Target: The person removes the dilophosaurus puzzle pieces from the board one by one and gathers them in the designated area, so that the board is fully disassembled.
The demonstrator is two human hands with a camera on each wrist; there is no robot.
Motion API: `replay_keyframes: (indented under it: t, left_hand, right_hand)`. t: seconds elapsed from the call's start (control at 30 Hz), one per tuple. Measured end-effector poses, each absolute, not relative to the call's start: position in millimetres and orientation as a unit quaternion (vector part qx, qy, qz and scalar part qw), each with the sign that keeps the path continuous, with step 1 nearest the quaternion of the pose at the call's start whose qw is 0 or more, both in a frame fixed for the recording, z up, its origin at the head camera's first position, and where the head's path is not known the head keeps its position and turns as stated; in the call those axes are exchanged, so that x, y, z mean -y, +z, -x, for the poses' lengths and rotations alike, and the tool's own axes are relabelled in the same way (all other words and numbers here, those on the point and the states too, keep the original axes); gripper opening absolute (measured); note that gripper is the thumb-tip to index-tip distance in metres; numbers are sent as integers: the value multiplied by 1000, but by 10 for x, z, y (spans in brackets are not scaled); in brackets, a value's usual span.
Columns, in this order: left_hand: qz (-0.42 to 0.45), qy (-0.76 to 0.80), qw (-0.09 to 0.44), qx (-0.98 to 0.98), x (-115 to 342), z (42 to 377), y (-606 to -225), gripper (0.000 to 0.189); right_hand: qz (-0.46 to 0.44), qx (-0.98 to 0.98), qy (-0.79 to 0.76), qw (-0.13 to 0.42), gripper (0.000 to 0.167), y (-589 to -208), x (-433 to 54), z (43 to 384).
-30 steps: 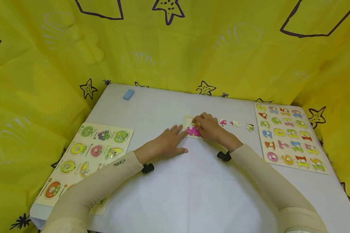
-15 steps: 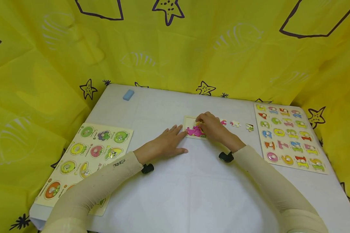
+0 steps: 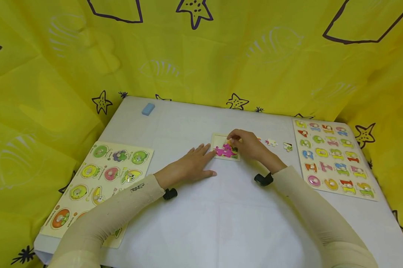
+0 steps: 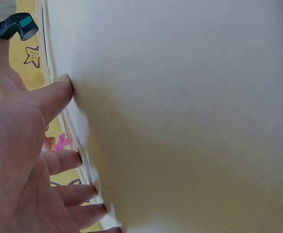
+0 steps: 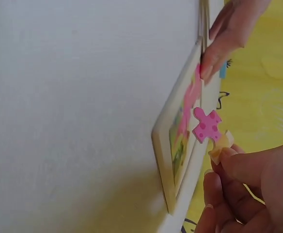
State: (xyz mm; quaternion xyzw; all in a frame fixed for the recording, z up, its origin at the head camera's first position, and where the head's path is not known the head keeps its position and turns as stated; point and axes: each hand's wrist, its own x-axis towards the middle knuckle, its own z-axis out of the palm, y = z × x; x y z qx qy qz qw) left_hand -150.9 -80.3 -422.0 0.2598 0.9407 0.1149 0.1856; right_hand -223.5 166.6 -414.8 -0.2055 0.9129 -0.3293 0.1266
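Observation:
My right hand [image 3: 250, 146] pinches a pink spotted jigsaw piece [image 5: 208, 125] with a yellow end between thumb and index finger. In the right wrist view the piece is tilted, close over a small framed puzzle board [image 5: 166, 177]. Pink pieces [image 3: 223, 152] lie in the lower part of the board, while its upper left shows bare wood. My left hand [image 3: 193, 163] lies spread flat on the table, its fingertips right at the board's left edge. From the left wrist, the thumb [image 4: 59, 94] and fingers look straight and hold nothing.
Loose jigsaw pieces lie right of the board, one white and pink [image 3: 271, 142] and one green [image 3: 287, 146]. A number puzzle board [image 3: 335, 158] sits at the right, a fruit puzzle board [image 3: 116, 167] under the left forearm. A blue block [image 3: 148, 109] lies at the back left.
My right hand has drawn slightly to the right with the jigsaw piece, uncovering more of the puzzle board and its pink picture. The left hand has stayed in place.

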Motion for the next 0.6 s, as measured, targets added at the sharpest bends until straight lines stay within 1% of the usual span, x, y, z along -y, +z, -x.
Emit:
replay_keyframes:
  t: [0.27,0.6]
  left_hand:
    - [-258,116,191,-940,792,1512,-4228,86]
    - [-262,117,189,-939,795,1510,-4229,86]
  right_hand:
    - [187,-918,-334,102,20,-4010,-1833,2250]
    - [181,-922,-332,78,21,-3849,-2314,2224]
